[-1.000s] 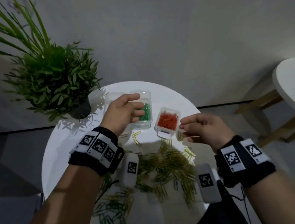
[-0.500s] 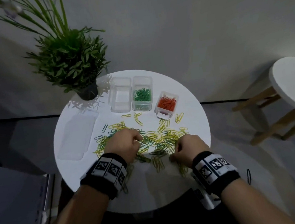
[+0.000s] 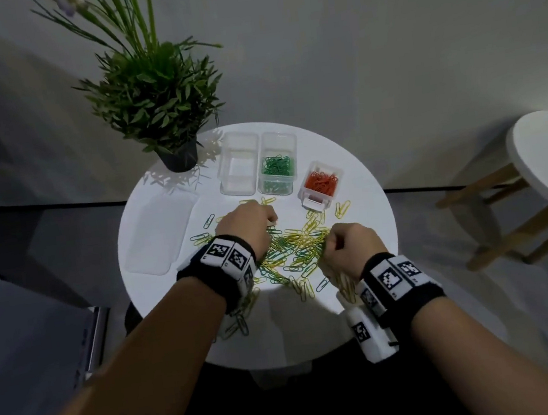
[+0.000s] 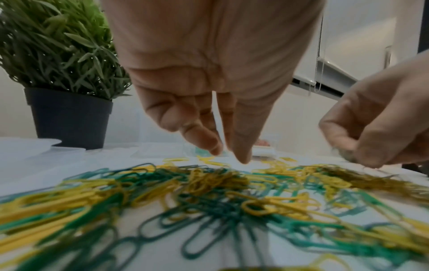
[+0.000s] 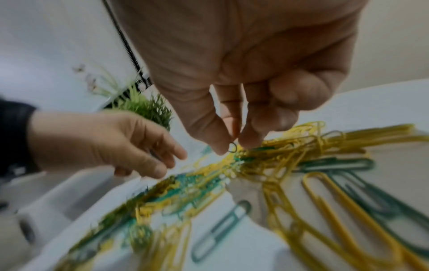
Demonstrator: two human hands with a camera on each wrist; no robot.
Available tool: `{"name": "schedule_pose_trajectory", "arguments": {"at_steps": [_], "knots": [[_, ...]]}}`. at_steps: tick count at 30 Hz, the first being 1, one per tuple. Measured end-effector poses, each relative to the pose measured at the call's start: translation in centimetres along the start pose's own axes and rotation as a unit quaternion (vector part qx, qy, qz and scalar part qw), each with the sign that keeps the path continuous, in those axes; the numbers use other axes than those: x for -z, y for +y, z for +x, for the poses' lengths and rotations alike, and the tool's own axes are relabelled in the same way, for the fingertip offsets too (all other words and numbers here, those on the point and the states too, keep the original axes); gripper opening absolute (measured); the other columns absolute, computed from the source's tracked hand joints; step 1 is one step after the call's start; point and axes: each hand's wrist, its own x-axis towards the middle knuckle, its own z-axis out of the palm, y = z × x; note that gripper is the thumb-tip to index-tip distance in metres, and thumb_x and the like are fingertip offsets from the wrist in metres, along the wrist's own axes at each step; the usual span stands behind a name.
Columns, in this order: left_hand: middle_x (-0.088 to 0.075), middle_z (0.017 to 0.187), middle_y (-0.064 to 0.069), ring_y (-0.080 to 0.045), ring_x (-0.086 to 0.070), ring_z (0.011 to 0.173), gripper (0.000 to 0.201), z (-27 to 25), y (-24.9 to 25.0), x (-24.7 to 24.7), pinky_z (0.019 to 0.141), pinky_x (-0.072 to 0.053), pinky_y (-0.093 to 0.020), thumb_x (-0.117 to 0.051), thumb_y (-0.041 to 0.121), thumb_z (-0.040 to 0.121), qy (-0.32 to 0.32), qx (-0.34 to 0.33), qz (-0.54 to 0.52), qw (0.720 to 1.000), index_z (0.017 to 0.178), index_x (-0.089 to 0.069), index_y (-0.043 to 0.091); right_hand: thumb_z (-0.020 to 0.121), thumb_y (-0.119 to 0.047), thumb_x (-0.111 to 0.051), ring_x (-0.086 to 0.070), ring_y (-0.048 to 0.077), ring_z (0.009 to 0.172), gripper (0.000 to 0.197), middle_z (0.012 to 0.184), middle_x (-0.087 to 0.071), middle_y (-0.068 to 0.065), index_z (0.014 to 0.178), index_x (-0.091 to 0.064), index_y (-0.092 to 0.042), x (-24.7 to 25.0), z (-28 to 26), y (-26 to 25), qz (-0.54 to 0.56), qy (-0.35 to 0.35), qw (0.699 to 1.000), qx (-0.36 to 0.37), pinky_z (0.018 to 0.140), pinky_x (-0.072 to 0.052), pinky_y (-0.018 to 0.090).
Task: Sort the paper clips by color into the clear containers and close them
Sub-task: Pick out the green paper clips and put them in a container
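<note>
A person's two hands work over a heap of yellow and green paper clips (image 3: 291, 250) spread across the middle of a round white table (image 3: 361, 196). The right hand (image 3: 348, 250) hovers at the heap's right edge, thumb and forefinger pressed together on the loop of a single dark clip (image 5: 232, 147), the other fingers curled in above the pile. The left hand (image 3: 247, 226) hangs over the heap's left and far side, its fingers (image 4: 202, 139) pointing down, slightly apart and holding nothing, their tips just above the nearest yellow clips.

Beyond the heap stand three clear containers, all uncovered: an empty container (image 3: 238, 167) at left, touching a container of green clips (image 3: 277, 163) beside it, and a smaller container of red clips (image 3: 321, 184) set apart to the right, nearest the right hand. A clear lid (image 3: 160, 235) lies flat at the table's left edge. A potted plant (image 3: 164, 110) stands at the far left rim, and a second white table (image 3: 544, 170) sits off to the right.
</note>
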Motion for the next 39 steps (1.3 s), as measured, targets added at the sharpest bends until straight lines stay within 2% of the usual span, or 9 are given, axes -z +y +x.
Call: {"name": "schedule_pose_trajectory", "arguments": {"at_steps": [3,7,9,12,15,19,24,30,39], "knots": [[-0.061,0.118,0.001,-0.023,-0.058,0.109,0.031,0.7,-1.2,0.3,0.09,-0.049,-0.034,-0.062,0.014,0.087,-0.013,0.023,0.011,1.0,0.113,-0.065,0.03,0.08,-0.006,-0.054,-0.054,0.016,0.067,0.01,0.068,-0.059,-0.002,0.076,-0.059,-0.013,0.9,0.3,0.3,0.059,0.02,0.998,0.018,0.054,-0.038,0.02],[-0.061,0.093,0.006,-0.02,-0.06,0.096,0.013,0.9,-2.1,0.4,0.081,-0.05,-0.031,-0.067,0.02,0.084,-0.033,0.013,0.005,0.999,0.095,-0.07,0.027,0.083,-0.001,-0.047,-0.054,0.018,0.057,0.024,0.067,-0.06,0.002,0.084,-0.064,-0.018,0.6,0.9,-0.5,0.12,0.0,0.992,0.034,0.053,-0.042,0.022],[-0.059,0.086,0.007,-0.02,-0.06,0.091,0.007,0.9,-2.2,0.2,0.076,-0.048,-0.029,-0.066,0.018,0.084,-0.032,0.006,0.002,0.999,0.087,-0.069,0.024,0.085,-0.002,-0.048,-0.056,0.018,0.063,0.021,0.073,-0.063,0.004,0.083,-0.066,-0.013,0.2,1.3,-1.5,0.113,-0.017,0.992,0.044,0.058,-0.046,0.024],[-0.063,0.084,0.006,-0.021,-0.061,0.085,0.01,0.8,-2.7,0.3,0.075,-0.051,-0.031,-0.059,0.016,0.085,-0.025,0.002,-0.008,1.0,0.081,-0.067,0.02,0.087,-0.003,-0.045,-0.054,0.025,0.082,0.02,0.082,-0.061,0.01,0.072,-0.053,-0.013,-0.2,2.1,-3.3,0.077,-0.028,0.994,0.072,0.07,-0.041,0.03],[-0.065,0.086,0.004,-0.021,-0.061,0.086,0.011,0.6,-4.0,1.3,0.077,-0.053,-0.034,-0.058,0.015,0.085,0.001,0.026,-0.028,0.999,0.08,-0.066,0.02,0.092,-0.009,-0.041,-0.055,0.029,0.088,0.016,0.089,-0.061,0.014,0.08,-0.052,-0.009,-0.3,3.3,-5.1,0.033,-0.04,0.992,0.119,0.073,-0.04,0.033],[-0.064,0.092,0.002,-0.023,-0.06,0.091,0.007,0.3,-6.3,2.5,0.078,-0.051,-0.033,-0.065,0.017,0.082,0.03,0.079,-0.01,0.996,0.084,-0.064,0.025,0.092,-0.019,-0.041,-0.058,0.03,0.087,0.015,0.092,-0.063,0.012,0.092,-0.054,-0.011,-0.9,5.1,-6.9,-0.094,-0.054,0.984,0.141,0.068,-0.042,0.03],[-0.064,0.105,0.001,-0.022,-0.059,0.099,0.024,0.1,-7.9,2.4,0.083,-0.051,-0.032,-0.07,0.021,0.08,0.005,0.102,0.01,0.995,0.103,-0.066,0.029,0.083,-0.014,-0.056,-0.061,0.028,0.091,0.015,0.097,-0.065,0.003,0.096,-0.059,-0.022,-1.6,5.7,-7.7,-0.203,-0.05,0.96,0.184,0.065,-0.044,0.028],[-0.067,0.091,0.007,-0.019,-0.061,0.091,0.004,0.1,-8.2,1.8,0.074,-0.05,-0.028,-0.069,0.023,0.081,0.002,0.1,-0.008,0.995,0.081,-0.068,0.027,0.085,-0.013,-0.059,-0.059,0.025,0.098,0.017,0.103,-0.065,0.001,0.097,-0.063,-0.024,-2.0,5.7,-8.3,-0.224,-0.073,0.948,0.214,0.069,-0.041,0.027],[-0.064,0.078,0.002,-0.022,-0.061,0.082,0.019,0.2,-8.2,2.1,0.065,-0.047,-0.027,-0.057,0.026,0.083,-0.003,0.113,-0.037,0.993,0.065,-0.061,0.02,0.086,-0.017,-0.053,-0.061,0.027,0.094,0.012,0.101,-0.066,0.007,0.095,-0.062,-0.016,-2.2,5.7,-8.2,-0.251,-0.077,0.943,0.205,0.073,-0.049,0.031]]}}
